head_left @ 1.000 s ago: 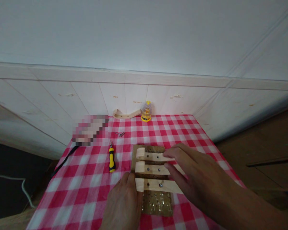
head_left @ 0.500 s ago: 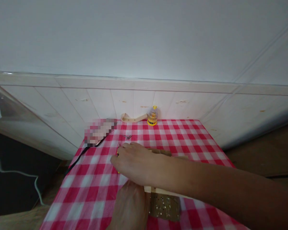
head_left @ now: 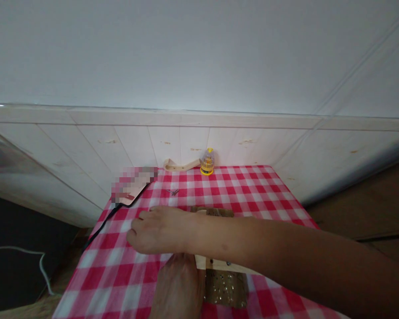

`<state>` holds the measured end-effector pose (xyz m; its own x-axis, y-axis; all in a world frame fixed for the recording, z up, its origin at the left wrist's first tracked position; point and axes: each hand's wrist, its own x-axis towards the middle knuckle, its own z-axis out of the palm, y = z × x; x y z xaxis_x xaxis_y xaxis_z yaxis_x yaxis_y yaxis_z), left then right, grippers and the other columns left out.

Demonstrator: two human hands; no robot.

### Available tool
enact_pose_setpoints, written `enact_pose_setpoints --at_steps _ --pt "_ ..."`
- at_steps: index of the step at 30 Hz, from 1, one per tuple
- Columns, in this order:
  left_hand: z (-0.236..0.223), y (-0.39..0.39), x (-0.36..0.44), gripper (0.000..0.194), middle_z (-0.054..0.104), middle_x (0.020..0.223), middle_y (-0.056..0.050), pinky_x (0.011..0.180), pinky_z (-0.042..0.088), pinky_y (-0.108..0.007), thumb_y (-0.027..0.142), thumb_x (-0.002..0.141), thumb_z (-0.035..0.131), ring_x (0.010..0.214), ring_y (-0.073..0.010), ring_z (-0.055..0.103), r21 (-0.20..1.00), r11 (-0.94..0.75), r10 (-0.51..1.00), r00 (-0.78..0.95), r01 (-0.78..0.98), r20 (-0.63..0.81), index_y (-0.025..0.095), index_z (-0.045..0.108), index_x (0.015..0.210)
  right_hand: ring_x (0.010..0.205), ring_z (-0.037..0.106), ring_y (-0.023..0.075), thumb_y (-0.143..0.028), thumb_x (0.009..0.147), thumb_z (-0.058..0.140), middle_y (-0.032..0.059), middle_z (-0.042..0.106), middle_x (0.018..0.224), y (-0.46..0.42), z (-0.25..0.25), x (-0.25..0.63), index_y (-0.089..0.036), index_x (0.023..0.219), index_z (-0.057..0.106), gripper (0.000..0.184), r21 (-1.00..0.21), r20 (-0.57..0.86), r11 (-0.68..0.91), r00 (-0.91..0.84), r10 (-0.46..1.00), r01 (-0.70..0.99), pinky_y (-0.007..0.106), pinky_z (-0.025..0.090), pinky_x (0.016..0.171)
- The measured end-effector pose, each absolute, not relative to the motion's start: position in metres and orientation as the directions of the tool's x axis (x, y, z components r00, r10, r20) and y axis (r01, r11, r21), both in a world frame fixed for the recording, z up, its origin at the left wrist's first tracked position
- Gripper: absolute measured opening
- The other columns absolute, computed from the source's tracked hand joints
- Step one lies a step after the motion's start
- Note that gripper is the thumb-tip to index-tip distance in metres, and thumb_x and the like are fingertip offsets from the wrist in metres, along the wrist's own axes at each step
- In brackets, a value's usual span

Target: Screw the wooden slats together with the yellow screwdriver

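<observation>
My right hand (head_left: pixel 153 230) reaches across from the right, its fingers curled downward over the left part of the table. Whatever it holds is hidden beneath it. Below its wrist, my left hand (head_left: pixel 177 283) grips the end of a pale wooden piece (head_left: pixel 241 267) with dark holes or screw heads. My right forearm hides the left fingers and much of the wood. Under the wood lies a block or pad wrapped in shiny brown tape (head_left: pixel 226 288). More brown tape (head_left: pixel 219 212) shows beyond the forearm.
A red-and-white checked cloth (head_left: pixel 252 186) covers the table. At the back wall stand a clear, yellow-based bit case (head_left: pixel 207 163) and a bent wooden part (head_left: pixel 181 167). Several screws (head_left: pixel 173 192) lie nearer. A partly blurred flat object (head_left: pixel 136 190) with a black strap is at left.
My right hand has moved left and slightly down. Yellow bits seen by its fingers before are now out of sight. My left hand stays by the wood. The view has shifted slightly.
</observation>
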<state>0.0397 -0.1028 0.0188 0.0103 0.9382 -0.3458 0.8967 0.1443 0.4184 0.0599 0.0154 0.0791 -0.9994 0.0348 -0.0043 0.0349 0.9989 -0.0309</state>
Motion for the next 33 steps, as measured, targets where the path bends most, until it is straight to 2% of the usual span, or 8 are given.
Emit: enact_pose_setpoints --at_steps 3,5,8,12,19,22,26,33 --pt "0.028 -0.101 0.039 0.041 0.08 0.124 -0.021 0.093 0.061 -0.047 0.007 0.098 0.042 0.111 -0.0359 0.079 0.415 0.164 0.903 0.033 0.895 -0.427 0.011 0.074 0.124 0.096 0.073 0.0219 -0.006 0.112 0.041 0.0136 0.079 0.107 0.013 0.119 0.08 -0.008 0.11 0.07 0.029 -0.051 0.1 0.99 -0.986 0.137 0.132 0.034 0.061 0.08" --pt "0.031 -0.1 0.039 0.041 0.08 0.126 -0.019 0.093 0.06 -0.045 0.007 0.098 0.043 0.113 -0.034 0.078 0.459 0.143 0.92 0.053 0.877 -0.389 0.013 0.073 0.125 0.09 0.073 0.0209 -0.012 0.111 0.045 0.011 0.078 0.103 0.009 0.142 0.106 -0.01 0.116 0.066 0.022 -0.193 0.242 0.946 -0.922 0.302 0.259 0.033 0.061 0.076" --pt "0.033 -0.1 0.038 0.038 0.078 0.126 -0.018 0.092 0.059 -0.041 0.007 0.098 0.043 0.112 -0.0305 0.077 0.479 0.157 0.921 0.047 0.863 -0.387 0.013 0.072 0.124 0.087 0.074 0.0177 -0.022 0.108 0.055 0.0037 0.076 0.102 -0.004 0.162 0.156 -0.019 0.131 0.062 0.024 -0.436 0.431 0.822 -0.716 0.549 0.368 0.03 0.063 0.076" --pt "0.029 -0.101 0.037 0.033 0.077 0.122 -0.016 0.093 0.058 -0.04 0.01 0.099 0.045 0.111 -0.0291 0.076 0.487 0.177 0.907 0.05 0.855 -0.419 0.014 0.071 0.118 0.092 0.079 0.0212 -0.026 0.103 0.063 0.0043 0.077 0.109 -0.036 0.157 0.218 -0.03 0.138 0.062 0.035 -0.575 0.484 0.63 -0.404 0.776 0.522 0.031 0.068 0.077" --pt "0.021 -0.106 0.034 0.031 0.077 0.116 -0.015 0.093 0.058 -0.042 0.016 0.101 0.041 0.103 -0.0277 0.076 0.538 0.146 0.934 0.064 0.83 -0.351 0.015 0.07 0.112 0.085 0.084 0.0244 -0.036 0.102 0.065 0.0053 0.083 0.114 -0.09 0.107 0.266 -0.034 0.143 0.063 0.041 -0.537 0.404 0.429 -0.225 0.887 0.726 0.029 0.073 0.067" --pt "0.022 -0.106 0.034 0.034 0.077 0.118 -0.016 0.092 0.059 -0.041 0.018 0.103 0.038 0.103 -0.0273 0.076 0.543 0.146 0.937 0.061 0.827 -0.344 0.015 0.07 0.114 0.086 0.085 0.0235 -0.031 0.099 0.068 0.0038 0.085 0.113 -0.093 0.094 0.269 -0.034 0.138 0.065 0.039 -0.475 0.423 0.536 -0.353 0.835 0.698 0.028 0.073 0.071" --pt "0.022 -0.105 0.034 0.034 0.077 0.119 -0.016 0.092 0.059 -0.04 0.02 0.103 0.04 0.104 -0.0272 0.076 0.539 0.167 0.927 0.054 0.825 -0.371 0.015 0.07 0.118 0.087 0.086 0.0224 -0.025 0.099 0.065 0.0028 0.086 0.107 -0.084 0.09 0.261 -0.03 0.129 0.068 0.031 -0.446 0.468 0.585 -0.38 0.798 0.678 0.031 0.073 0.081" --pt "0.023 -0.105 0.033 0.033 0.076 0.117 -0.015 0.09 0.058 -0.04 0.019 0.103 0.04 0.104 -0.0279 0.076 0.542 0.17 0.928 0.051 0.823 -0.369 0.015 0.07 0.115 0.085 0.086 0.0206 -0.029 0.102 0.061 0.0027 0.087 0.106 -0.084 0.086 0.254 -0.028 0.128 0.067 0.027 -0.39 0.496 0.605 -0.395 0.773 0.694 0.029 0.072 0.082"
